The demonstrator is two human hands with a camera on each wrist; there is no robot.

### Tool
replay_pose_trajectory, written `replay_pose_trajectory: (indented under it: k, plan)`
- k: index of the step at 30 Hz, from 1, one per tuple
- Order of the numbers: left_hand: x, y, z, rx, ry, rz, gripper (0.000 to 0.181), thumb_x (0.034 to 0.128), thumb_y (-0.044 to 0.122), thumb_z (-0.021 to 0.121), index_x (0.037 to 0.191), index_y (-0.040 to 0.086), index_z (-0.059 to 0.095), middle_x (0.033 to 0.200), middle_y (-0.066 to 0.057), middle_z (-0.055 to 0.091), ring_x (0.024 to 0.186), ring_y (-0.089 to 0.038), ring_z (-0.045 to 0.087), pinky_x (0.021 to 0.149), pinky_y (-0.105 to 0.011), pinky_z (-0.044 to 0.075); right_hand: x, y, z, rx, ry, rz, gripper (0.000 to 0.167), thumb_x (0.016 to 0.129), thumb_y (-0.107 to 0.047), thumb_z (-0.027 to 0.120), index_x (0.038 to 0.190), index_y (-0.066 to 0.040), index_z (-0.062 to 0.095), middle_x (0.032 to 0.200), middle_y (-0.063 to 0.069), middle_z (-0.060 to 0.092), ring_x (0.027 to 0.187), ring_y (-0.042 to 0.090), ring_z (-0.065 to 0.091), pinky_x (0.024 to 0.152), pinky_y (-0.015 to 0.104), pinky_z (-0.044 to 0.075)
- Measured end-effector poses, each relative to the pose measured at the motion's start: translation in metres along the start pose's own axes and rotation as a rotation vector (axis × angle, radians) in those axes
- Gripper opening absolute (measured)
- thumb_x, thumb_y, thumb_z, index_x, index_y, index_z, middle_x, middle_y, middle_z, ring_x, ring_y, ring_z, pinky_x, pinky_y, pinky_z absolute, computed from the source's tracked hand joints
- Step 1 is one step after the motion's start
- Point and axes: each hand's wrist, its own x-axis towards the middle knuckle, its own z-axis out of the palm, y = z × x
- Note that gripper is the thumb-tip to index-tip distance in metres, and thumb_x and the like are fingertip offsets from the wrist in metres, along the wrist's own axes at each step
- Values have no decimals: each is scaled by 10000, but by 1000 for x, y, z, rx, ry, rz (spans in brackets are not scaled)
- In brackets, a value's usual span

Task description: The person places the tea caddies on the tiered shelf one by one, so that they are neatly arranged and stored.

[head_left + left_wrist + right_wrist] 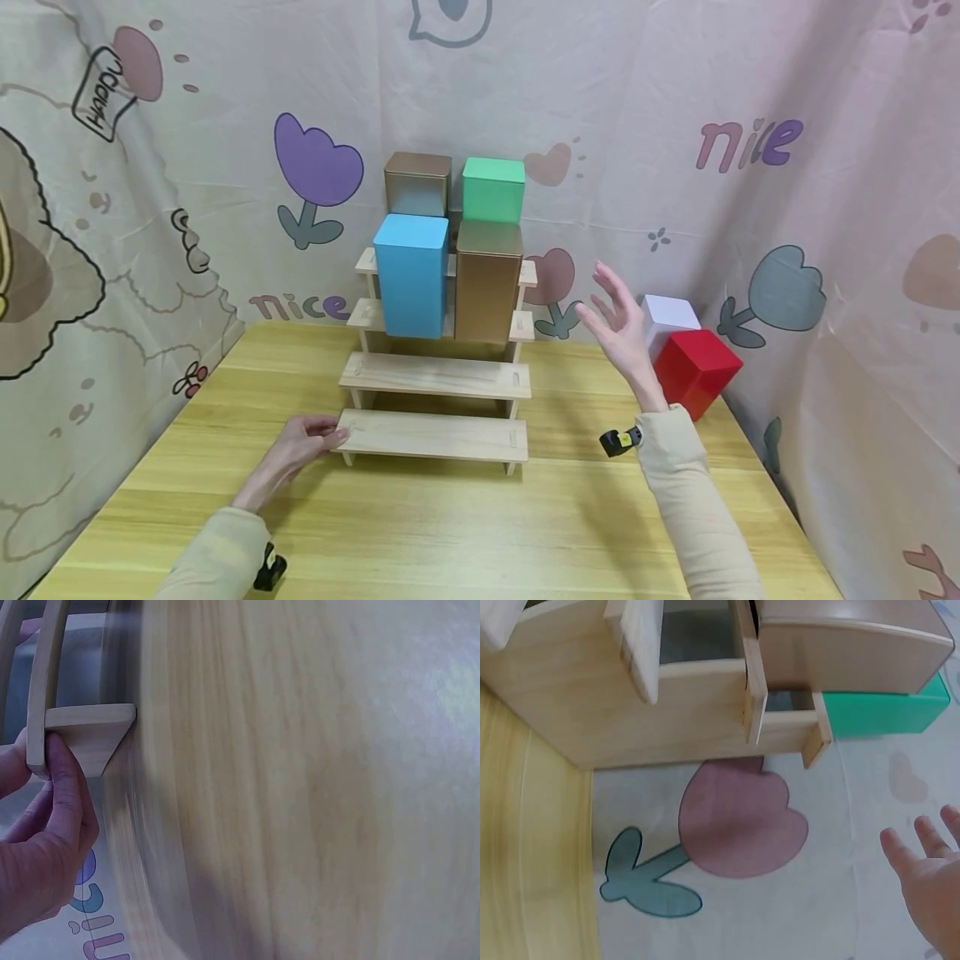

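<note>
By the left hand [298, 445], a pale wooden tiered stand [435, 435] is pinched, seemingly steadied; the spread, empty right hand [621, 327] must probably be lowered to grip.

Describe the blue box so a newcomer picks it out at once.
On the table, find the stepped wooden shelf. High on its left side, in front of a brown-topped box, stands the blue box. Its plain sky-blue colour sets it apart from the brown box to its right and the green box diagonally behind.
</note>
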Motion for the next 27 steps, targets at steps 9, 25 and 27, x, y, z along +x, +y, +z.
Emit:
replay_pose_trajectory:
  k: [9,25,27]
  plan:
    - [-1,-1,0,7,-7,7,554,998,128,617,1375,-224,416,1304,-373,575,1056,-229,668,903,-346,606,-14,2,-25,-107,37,73,681,926,32,651,1541,-77,381,1561,26,432,1412,128,412,1222,564,315]
    - [-2,0,0,-1,4,10,544,988,109,627,1366,-227,427,1278,-370,585,995,-166,666,870,-328,612,-29,3,-73,-344,131,115,708,914,-102,711,1540,-213,399,1583,-34,396,1395,104,410,1097,203,469]
    - [-2,0,0,-1,6,7,544,987,108,628,1367,-226,427,1291,-374,576,1006,-178,667,872,-325,612,-30,3,-79,-354,152,117,702,913,-111,714,1535,-224,408,1581,-42,397,1385,85,407,1077,169,468]
